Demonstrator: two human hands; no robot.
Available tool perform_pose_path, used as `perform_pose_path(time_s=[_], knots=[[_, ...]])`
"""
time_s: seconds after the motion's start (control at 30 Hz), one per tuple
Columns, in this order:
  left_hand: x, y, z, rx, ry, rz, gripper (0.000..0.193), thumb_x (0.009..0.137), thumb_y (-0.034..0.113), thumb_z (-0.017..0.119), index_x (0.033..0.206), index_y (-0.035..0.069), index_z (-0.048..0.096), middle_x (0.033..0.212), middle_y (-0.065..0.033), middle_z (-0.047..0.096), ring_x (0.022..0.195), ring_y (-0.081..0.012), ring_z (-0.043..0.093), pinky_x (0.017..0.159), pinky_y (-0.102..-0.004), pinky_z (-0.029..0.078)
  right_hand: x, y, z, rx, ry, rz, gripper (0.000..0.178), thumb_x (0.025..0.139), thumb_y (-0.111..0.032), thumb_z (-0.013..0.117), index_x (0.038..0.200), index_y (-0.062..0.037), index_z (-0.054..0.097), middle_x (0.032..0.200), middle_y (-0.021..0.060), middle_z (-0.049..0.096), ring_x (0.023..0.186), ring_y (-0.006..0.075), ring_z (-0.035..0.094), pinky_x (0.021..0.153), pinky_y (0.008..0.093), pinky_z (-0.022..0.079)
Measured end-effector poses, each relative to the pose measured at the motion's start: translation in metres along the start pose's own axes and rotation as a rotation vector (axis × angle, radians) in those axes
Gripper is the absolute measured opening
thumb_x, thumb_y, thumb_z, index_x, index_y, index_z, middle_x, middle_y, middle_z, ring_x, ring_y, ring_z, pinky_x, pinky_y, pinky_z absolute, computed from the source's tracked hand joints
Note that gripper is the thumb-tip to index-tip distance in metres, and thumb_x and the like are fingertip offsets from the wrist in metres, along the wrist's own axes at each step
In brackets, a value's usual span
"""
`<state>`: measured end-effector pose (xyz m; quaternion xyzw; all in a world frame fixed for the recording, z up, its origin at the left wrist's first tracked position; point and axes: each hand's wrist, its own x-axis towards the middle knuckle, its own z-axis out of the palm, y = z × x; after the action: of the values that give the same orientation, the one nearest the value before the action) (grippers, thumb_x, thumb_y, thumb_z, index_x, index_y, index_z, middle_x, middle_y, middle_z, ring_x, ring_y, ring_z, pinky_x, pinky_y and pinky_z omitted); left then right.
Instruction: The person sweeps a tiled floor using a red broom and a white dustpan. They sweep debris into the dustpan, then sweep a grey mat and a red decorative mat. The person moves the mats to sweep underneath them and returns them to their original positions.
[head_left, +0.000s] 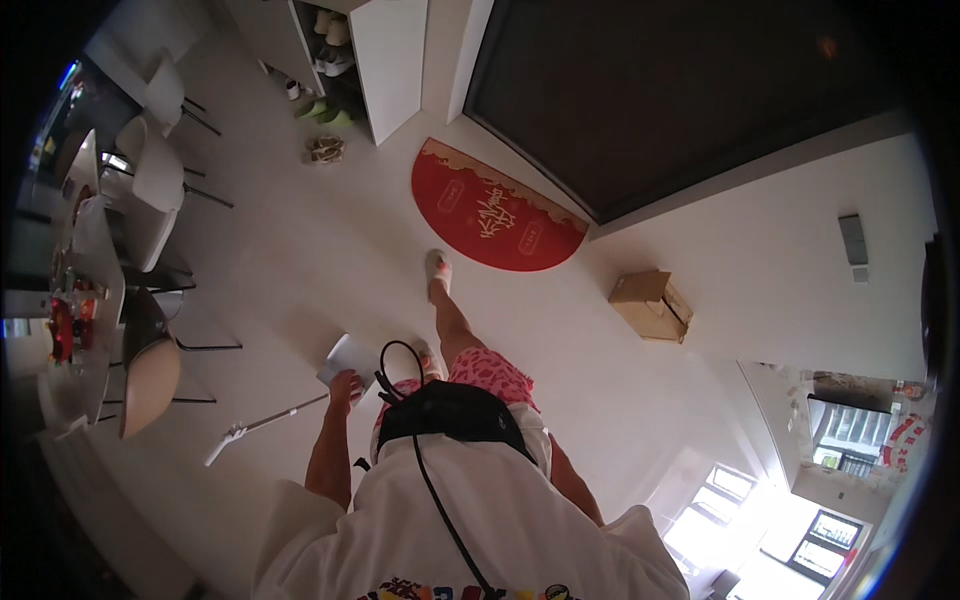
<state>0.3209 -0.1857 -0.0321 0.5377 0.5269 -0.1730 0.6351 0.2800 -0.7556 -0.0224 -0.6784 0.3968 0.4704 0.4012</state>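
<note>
My left hand (345,386) hangs at my left side with its fingers closed. It grips a long-handled floor tool whose thin grey pole (290,411) slants down to the left and ends in a narrow white head (222,447). Next to the same hand is a pale grey, flat-sided piece (350,358); whether it joins the pole I cannot tell. My right forearm (574,482) hangs at my right side, and the hand beyond it is hidden behind my body. A black waist bag (455,410) with a cable sits across my front.
A red half-round doormat (500,215) lies ahead by the dark door (680,90). An open cardboard box (650,303) stands right against the wall. Shoes (325,150) lie below the shoe cabinet (385,70). Chairs (152,375) line the dining table (100,320) at left.
</note>
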Motion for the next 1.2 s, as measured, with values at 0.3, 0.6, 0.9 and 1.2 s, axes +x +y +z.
perform_pose_path(time_s=[0.3,0.6,0.9,1.2], knots=[[0.008,0.062,0.071,-0.052,-0.084,0.088,0.037,0.090,0.038,0.056,0.116,0.012,0.059,0.100,-0.0034,0.066,0.080,-0.0151,0.062,0.062,-0.0332,0.046,0.022,-0.079,-0.052,0.082,0.160,-0.028,0.028,0.085,-0.017,0.059,0.061,-0.0032,0.055,0.053,0.0119,0.055,0.040,0.0226,0.051,0.037,0.0391,0.038],[0.030,0.088,0.077,0.152,0.047,-0.382,0.029,0.091,0.030,0.055,0.113,0.013,0.060,0.107,-0.0047,0.064,0.099,-0.0229,0.060,0.089,-0.0466,0.043,0.004,-0.202,-0.088,0.387,0.136,0.085,0.019,0.091,-0.018,0.055,0.077,-0.0055,0.051,0.054,0.0081,0.050,0.040,0.0192,0.047,0.036,0.0357,0.038],[0.061,0.259,0.247,0.337,-0.208,0.206,0.028,0.092,0.032,0.057,0.113,0.014,0.062,0.098,-0.0031,0.066,0.084,-0.0166,0.063,0.067,-0.0333,0.049,0.022,-0.219,-0.137,0.488,0.150,0.103,0.018,0.091,-0.018,0.055,0.083,-0.0017,0.056,0.054,0.0086,0.050,0.040,0.0208,0.047,0.036,0.0368,0.038],[0.060,0.328,0.341,0.547,-0.321,0.282,0.031,0.095,0.035,0.053,0.115,0.014,0.061,0.104,-0.0037,0.067,0.090,-0.0172,0.064,0.070,-0.0338,0.049,0.046,-0.193,-0.130,0.550,0.133,0.170,0.023,0.085,-0.021,0.057,0.073,-0.0017,0.060,0.059,0.0101,0.057,0.045,0.0215,0.052,0.042,0.0390,0.040]])
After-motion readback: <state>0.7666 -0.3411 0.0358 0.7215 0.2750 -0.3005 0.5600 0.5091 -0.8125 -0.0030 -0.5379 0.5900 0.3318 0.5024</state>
